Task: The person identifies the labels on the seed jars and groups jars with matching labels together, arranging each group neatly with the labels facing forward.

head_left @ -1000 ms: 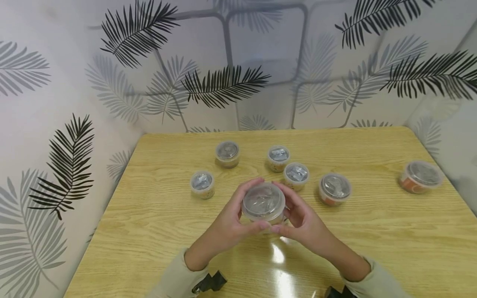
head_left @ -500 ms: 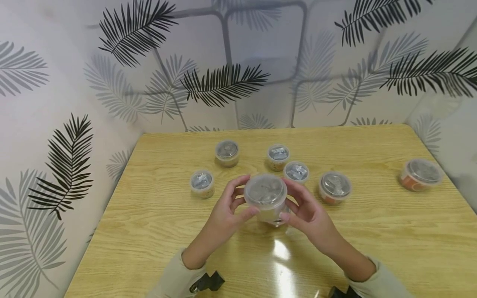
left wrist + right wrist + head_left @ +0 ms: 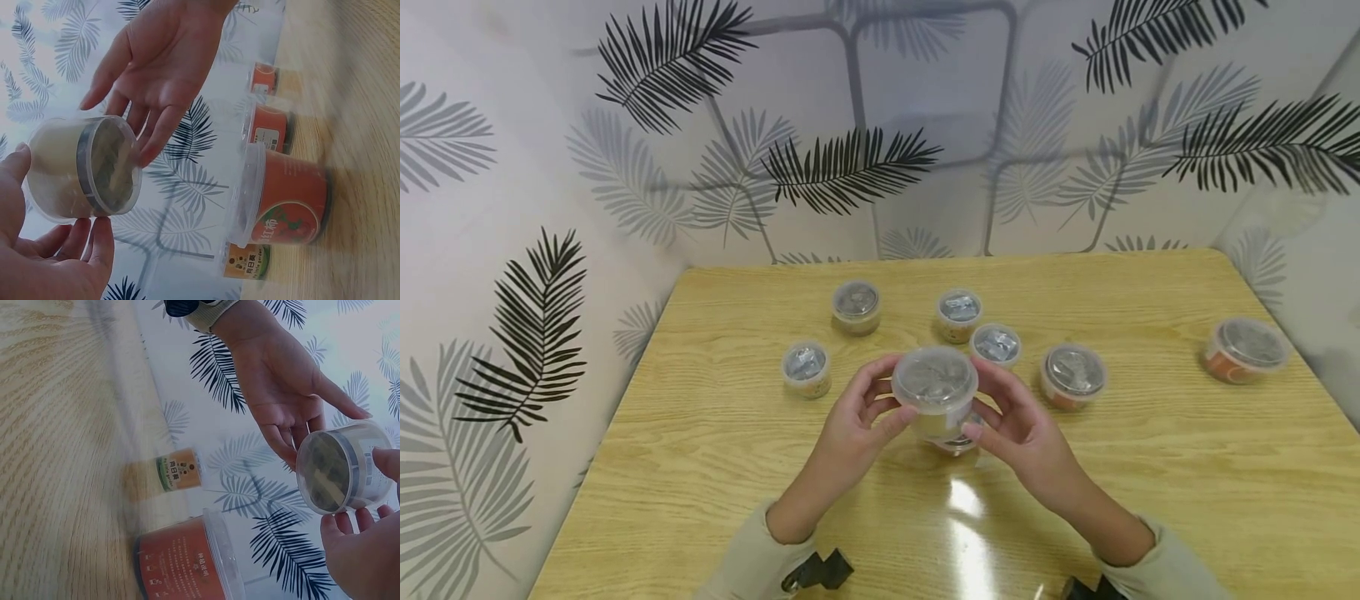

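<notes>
Between both hands is a round clear plastic tub with a see-through lid and dark, pale-streaked contents. My left hand grips its left side, thumb toward me. From the other side my right hand holds it, fingers curled along the wall. Beneath it on the table stands a larger red tub with a tomato picture and a clear lid; in the head view the held tub mostly covers it. The two tubs are apart, as the left wrist view shows.
Several lidded tubs stand further back, among them a sunflower-labelled tub, a small tub at left, an orange-sided tub and another orange one far right. A leaf-patterned wall borders the wooden table behind.
The held tub has risen slightly and the thumbs have spread apart on it, so part of the tub below now shows. Over the last half second both hands have barely moved.
</notes>
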{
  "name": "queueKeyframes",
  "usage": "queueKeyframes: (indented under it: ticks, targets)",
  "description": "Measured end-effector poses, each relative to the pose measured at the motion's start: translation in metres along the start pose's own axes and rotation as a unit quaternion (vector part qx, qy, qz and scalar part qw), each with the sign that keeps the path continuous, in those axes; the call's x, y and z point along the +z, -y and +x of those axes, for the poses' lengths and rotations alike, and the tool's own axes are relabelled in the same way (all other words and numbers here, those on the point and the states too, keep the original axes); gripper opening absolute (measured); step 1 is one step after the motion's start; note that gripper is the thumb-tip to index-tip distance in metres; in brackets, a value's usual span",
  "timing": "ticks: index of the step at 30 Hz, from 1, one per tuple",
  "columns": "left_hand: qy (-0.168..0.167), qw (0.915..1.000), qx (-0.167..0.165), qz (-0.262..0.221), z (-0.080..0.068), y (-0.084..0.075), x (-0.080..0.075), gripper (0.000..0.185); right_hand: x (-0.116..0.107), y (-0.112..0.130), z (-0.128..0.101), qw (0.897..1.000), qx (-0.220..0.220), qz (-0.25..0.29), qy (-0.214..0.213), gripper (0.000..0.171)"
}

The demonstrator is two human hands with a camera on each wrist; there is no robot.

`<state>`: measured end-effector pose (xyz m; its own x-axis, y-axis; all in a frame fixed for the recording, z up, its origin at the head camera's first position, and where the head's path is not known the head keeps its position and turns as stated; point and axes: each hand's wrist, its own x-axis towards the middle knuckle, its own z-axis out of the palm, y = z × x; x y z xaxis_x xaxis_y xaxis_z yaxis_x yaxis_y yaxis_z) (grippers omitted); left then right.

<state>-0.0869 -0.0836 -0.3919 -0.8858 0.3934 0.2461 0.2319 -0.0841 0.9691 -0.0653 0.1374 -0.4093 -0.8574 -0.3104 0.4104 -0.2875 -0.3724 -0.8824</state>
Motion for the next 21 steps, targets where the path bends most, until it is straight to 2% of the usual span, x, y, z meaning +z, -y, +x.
queueKeyframes:
  ticks: [5,9,14,21]
  targets:
    - [0.020,0.9997,0.006,-0.010,-0.001,-0.001,0.003,0.054,-0.001,-0.001,0.001,0.999,0.023,-0.003,-0.026,0.068]
    - [0.043,0.9991,0.003,-0.001,-0.002,0.000,0.004,0.058,-0.003,-0.005,0.001,0.999,0.026,-0.011,-0.030,0.070]
    - [0.066,0.9976,-0.003,0.021,-0.003,0.004,0.006,0.068,-0.003,-0.009,0.002,0.999,0.037,-0.013,-0.018,0.076]
    - [0.076,0.9959,-0.018,0.045,-0.005,0.004,0.009,0.080,0.002,-0.010,0.002,0.996,0.067,-0.053,0.011,0.082]
